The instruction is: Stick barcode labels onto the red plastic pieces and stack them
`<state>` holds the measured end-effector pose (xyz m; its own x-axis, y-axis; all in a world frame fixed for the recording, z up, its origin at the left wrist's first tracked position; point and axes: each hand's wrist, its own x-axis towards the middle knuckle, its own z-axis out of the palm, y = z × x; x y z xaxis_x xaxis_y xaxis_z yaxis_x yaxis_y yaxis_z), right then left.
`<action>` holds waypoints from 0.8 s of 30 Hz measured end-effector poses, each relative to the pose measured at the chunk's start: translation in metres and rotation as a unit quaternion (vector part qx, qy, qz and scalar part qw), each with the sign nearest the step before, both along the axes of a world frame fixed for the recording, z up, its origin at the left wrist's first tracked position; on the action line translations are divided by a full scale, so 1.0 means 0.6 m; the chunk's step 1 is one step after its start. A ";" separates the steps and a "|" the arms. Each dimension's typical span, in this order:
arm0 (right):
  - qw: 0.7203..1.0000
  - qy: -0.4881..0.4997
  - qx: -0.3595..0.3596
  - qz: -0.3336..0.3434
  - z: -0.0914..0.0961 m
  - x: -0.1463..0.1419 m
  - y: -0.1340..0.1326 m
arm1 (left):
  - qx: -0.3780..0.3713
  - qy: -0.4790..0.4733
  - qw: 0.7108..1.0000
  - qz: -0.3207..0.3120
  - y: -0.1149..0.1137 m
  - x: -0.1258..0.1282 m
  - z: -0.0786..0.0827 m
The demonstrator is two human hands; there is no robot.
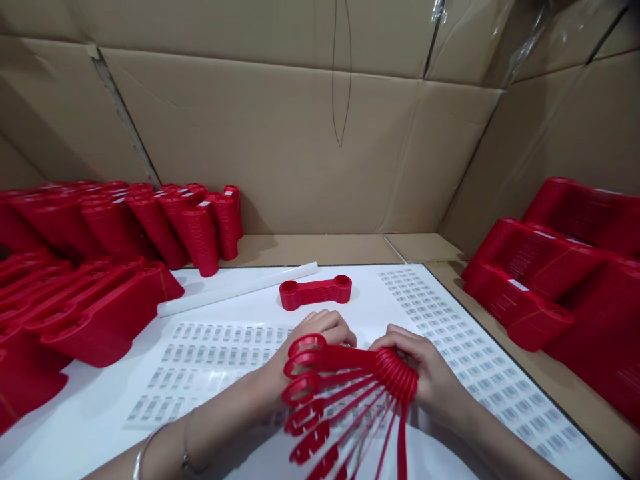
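Note:
Several flat red plastic pieces point(395, 373), each with a ring-like end, spread out as a fan in front of me. My right hand point(427, 363) is closed around their bunched right ends. At the upper left of the fan, my left hand point(324, 325) has its fingers curled against the top pieces; its thumb and palm are mostly hidden behind the rings. Just beyond the hands lies a short stack of the same red pieces point(316, 291). Under my left forearm is a sheet of barcode labels point(215, 337).
A second barcode label sheet point(450, 327) lies at the right. Behind the left sheet rests a white tube point(237, 288). Tall red stacks stand at the left point(203, 240), and more red stacks point(520, 303) are piled at the right. Cardboard walls point(280, 153) enclose the white table surface point(365, 293).

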<state>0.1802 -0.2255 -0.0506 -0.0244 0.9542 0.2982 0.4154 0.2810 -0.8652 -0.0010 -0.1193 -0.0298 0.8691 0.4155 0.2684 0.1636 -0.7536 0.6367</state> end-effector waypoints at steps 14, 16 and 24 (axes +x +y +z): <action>0.969 -0.143 0.190 0.066 -0.014 -0.002 -0.019 | -0.041 0.211 0.976 -0.022 -0.028 -0.026 0.099; 0.967 -0.146 0.197 0.073 -0.013 -0.003 -0.021 | -0.029 0.216 0.975 -0.033 -0.032 -0.028 0.102; 0.987 -0.109 0.107 0.041 -0.015 -0.008 -0.020 | -0.107 0.232 0.965 -0.058 -0.030 -0.026 0.098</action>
